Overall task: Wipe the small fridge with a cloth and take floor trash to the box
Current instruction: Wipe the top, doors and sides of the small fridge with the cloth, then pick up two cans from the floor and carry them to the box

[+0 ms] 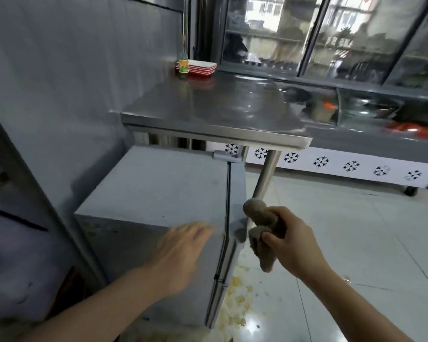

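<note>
The small grey fridge [156, 183] stands low on the left, under a steel table. My right hand [290, 239] grips a bunched brown cloth [261, 234] in the air just right of the fridge's front corner. My left hand [181, 250] hovers flat, fingers apart, over the fridge's near side, holding nothing. Yellowish scraps of trash [235, 302] lie on the tiled floor beside the fridge's base. No box is in sight.
The steel table [208, 107] overhangs the fridge, its round leg [266, 178] close behind the cloth. Stacked red-and-white trays [202, 66] and a bottle [183, 65] sit at its far corner. A glass display counter [356, 70] runs along the back; a grey wall [72, 70] is on the left.
</note>
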